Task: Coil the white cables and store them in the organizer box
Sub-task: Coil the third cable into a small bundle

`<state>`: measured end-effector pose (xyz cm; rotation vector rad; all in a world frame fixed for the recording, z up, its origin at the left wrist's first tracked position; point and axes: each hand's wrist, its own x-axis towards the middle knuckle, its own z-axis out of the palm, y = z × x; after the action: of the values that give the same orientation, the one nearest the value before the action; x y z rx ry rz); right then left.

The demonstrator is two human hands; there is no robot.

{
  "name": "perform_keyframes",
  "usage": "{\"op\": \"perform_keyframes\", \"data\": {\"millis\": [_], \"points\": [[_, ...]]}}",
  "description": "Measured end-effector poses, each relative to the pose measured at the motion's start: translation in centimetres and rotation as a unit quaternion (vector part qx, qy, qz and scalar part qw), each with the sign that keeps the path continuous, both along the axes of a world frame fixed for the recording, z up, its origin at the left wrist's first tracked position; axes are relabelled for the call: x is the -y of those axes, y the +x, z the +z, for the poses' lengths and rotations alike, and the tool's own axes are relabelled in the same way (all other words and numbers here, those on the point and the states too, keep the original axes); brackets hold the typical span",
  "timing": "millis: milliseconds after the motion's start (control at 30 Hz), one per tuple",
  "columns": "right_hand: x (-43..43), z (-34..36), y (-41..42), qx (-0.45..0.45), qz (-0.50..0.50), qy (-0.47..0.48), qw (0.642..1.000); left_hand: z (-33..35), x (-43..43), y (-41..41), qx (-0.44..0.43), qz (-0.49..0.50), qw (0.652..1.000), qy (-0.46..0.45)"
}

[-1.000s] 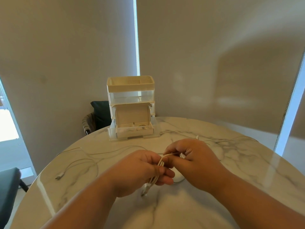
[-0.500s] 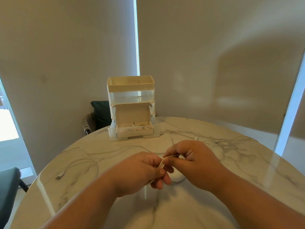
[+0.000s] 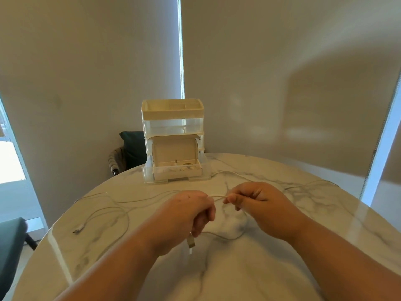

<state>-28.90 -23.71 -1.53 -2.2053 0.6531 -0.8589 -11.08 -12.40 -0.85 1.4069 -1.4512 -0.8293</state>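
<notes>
Head camera, looking down on a round marble table point(image 3: 282, 268): two bare hands work one white cable point(image 3: 219, 196) above the tabletop. The left hand point(image 3: 186, 213) is closed in a fist around the cable, and a single USB plug point(image 3: 191, 243) dangles below its curled fingers. The right hand point(image 3: 260, 205), just beside it, pinches the same cable between thumb and fingertips, so a short stretch runs taut between the two hands. The slack of that cable lies in a loop on the marble beneath the right wrist. More white cable strands trail across the table on both sides; how many separate cables they make up cannot be told, though one connector point(image 3: 76, 231) lies near the left edge. One organizer box point(image 3: 173, 127), cream on top with clear tiers, stands at the far edge, well apart from the hands, with one open cardboard box point(image 3: 174, 148) at its foot. Two dark chairs show: one behind the table point(image 3: 132, 148), one at the lower left point(image 3: 10, 235).
</notes>
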Motion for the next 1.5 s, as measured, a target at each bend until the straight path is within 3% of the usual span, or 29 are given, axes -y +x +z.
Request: {"op": "perform_keyframes", "data": {"millis": [167, 267, 367, 567, 800, 1167, 1500], "points": [[0.1, -0.1, 0.0, -0.001, -0.009, 0.012, 1.000, 0.5, -0.3, -0.5, -0.224, 0.035, 0.973, -0.039], [0.1, -0.3, 0.2, -0.007, -0.019, 0.013, 1.000, 1.1, -0.5, -0.2, -0.365, 0.036, 0.927, -0.082], [0.1, -0.4, 0.3, -0.012, -0.020, 0.019, 1.000, 1.5, -0.6, 0.7, -0.440, 0.037, 0.890, -0.113], [-1.0, -0.8, 1.1, 0.023, 0.022, 0.090, 0.995, 1.5, -0.6, 1.1, -0.514, 0.033, 0.847, -0.128], [-2.7, -1.3, 2.3, -0.016, 0.107, 0.135, 0.985, 1.8, -0.6, 1.6, -0.577, 0.047, 0.803, -0.140], [-4.6, -0.7, 2.9, -0.088, 0.120, 0.081, 0.986, 1.8, -0.3, 2.0, -0.628, 0.064, 0.759, -0.158], [-4.7, -0.8, 3.0, -0.095, 0.120, 0.079, 0.985, 1.7, -0.3, 2.1, -0.652, 0.075, 0.736, -0.166]]}}
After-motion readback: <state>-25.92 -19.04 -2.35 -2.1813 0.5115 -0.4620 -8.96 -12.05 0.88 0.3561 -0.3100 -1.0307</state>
